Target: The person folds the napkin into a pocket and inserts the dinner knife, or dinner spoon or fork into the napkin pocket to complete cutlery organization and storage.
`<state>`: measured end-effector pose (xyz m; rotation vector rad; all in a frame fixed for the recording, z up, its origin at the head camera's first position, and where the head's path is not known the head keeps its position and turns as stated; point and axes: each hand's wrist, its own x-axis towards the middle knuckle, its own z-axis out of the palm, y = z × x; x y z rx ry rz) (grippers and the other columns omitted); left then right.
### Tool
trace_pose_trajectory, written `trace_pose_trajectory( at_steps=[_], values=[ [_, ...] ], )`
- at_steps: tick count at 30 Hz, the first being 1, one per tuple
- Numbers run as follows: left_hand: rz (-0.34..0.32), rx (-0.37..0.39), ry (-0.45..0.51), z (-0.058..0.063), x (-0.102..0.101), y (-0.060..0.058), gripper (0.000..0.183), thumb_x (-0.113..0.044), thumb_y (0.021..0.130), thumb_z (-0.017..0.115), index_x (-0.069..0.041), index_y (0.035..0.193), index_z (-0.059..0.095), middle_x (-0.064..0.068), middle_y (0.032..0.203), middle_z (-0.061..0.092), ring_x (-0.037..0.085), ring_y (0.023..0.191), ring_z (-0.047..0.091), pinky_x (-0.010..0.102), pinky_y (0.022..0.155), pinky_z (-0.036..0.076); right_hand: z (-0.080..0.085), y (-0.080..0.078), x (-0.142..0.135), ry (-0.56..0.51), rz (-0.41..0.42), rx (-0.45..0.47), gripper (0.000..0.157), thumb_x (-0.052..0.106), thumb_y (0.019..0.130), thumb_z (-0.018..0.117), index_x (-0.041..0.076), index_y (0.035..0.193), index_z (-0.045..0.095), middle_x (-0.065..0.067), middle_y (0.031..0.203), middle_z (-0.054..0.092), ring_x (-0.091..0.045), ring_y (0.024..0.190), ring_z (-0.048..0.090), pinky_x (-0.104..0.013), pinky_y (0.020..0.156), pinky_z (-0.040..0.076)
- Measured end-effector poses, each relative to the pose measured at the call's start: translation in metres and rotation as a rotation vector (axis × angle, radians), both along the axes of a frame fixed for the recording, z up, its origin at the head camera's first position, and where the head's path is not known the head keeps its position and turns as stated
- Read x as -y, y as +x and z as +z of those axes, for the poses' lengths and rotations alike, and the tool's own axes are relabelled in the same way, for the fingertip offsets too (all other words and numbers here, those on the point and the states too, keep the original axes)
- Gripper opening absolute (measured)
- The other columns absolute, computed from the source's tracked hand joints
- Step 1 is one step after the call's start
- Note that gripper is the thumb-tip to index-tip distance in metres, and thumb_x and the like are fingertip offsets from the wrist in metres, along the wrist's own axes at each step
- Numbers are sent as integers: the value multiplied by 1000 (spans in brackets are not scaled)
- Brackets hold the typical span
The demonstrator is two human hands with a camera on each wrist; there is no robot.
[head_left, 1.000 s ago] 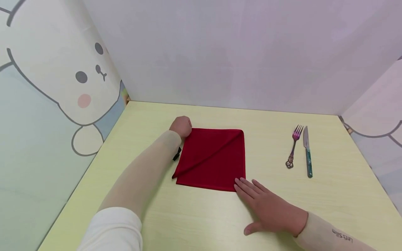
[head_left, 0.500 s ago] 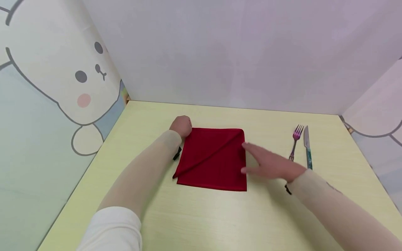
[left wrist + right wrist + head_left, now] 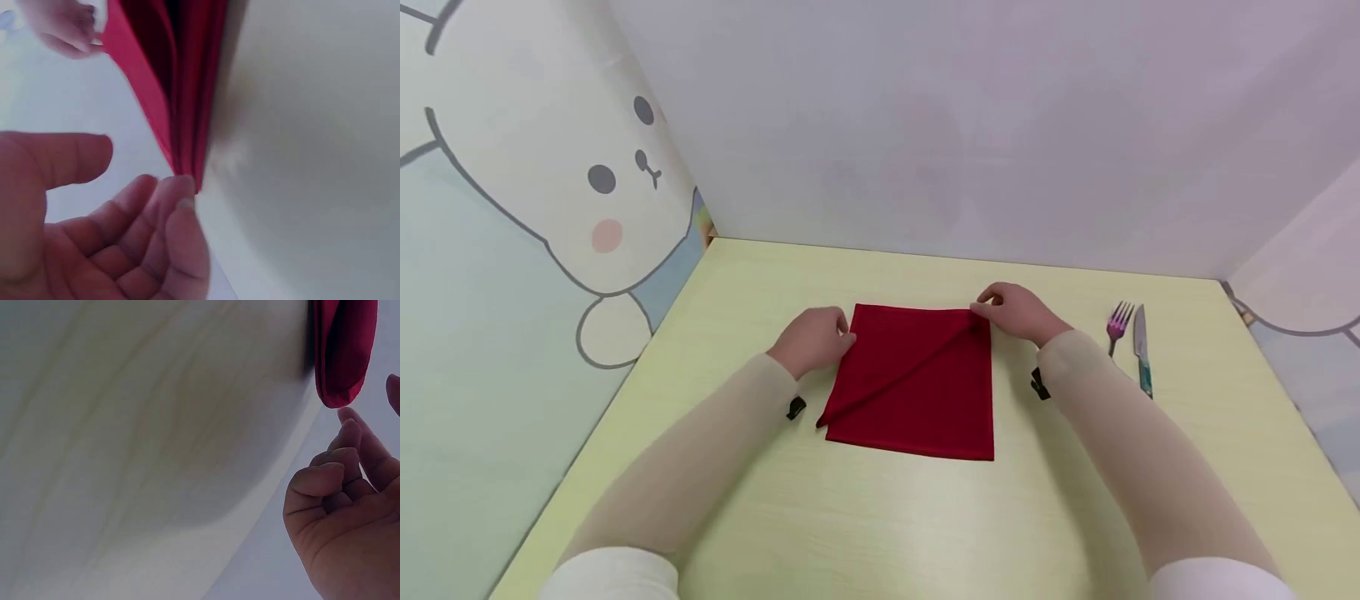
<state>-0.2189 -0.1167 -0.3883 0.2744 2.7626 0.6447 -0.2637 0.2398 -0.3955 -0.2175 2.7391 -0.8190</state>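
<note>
A red cloth napkin [image 3: 887,375], folded into a layered square with a diagonal fold across its top, lies on the table. At its left edge is my left hand [image 3: 812,340], fingers loosely bent. The left wrist view has those fingertips [image 3: 181,187] right at the end of the cloth's stacked layers, the thumb apart from them. My right hand [image 3: 1017,312] is at the far right corner, thumb and forefinger close over it. Seen from the right wrist, the forefinger meets the folded end of the napkin [image 3: 340,369], and a gap separates it from the thumb.
To the right on the pale wooden table [image 3: 880,525] lie a fork [image 3: 1119,323] and a green-handled knife [image 3: 1142,350], their lower ends partly behind my right forearm. A plain pale curtain [image 3: 970,133] hangs behind; a cartoon-printed one [image 3: 572,208] borders the left side.
My right hand has gone from the near right corner of the napkin up to its far right corner. The left hand has drawn slightly nearer along the left edge, its fingers loosening.
</note>
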Motion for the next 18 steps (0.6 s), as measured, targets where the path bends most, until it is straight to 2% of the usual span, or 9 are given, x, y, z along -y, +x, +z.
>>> trace_pose_trajectory(
  at_steps=[5, 10, 14, 18],
  values=[
    [38, 74, 66, -1, 19, 47, 21, -32, 102, 65, -11, 96, 65, 3, 85, 63, 20, 73, 57, 35, 68, 47, -5, -11, -2, -26, -30, 25, 36, 40, 103, 60, 6, 110, 64, -12, 107, 60, -27, 94, 52, -42, 81, 44],
    [6, 84, 38, -5, 32, 89, 22, -27, 99, 69, -13, 84, 61, 0, 74, 59, 17, 65, 53, 32, 64, 44, -13, -19, -2, -31, -5, 24, 35, 42, 102, 62, 7, 101, 65, -8, 97, 58, -25, 86, 50, -38, 75, 41],
    [-16, 43, 66, -4, 35, 106, 20, -18, 98, 71, -13, 82, 60, -2, 72, 57, 16, 64, 50, 31, 64, 44, -16, -22, -3, -21, 11, 34, 35, 43, 102, 63, 8, 98, 66, -7, 94, 57, -24, 83, 49, -38, 73, 40],
    [5, 35, 91, -5, 36, 110, 19, -15, 97, 70, -13, 82, 61, -1, 72, 56, 15, 64, 49, 30, 64, 43, -15, -21, -2, 0, 33, 52, 33, 41, 102, 64, 8, 96, 67, -5, 92, 57, -23, 81, 48, -37, 72, 39]
  ],
)
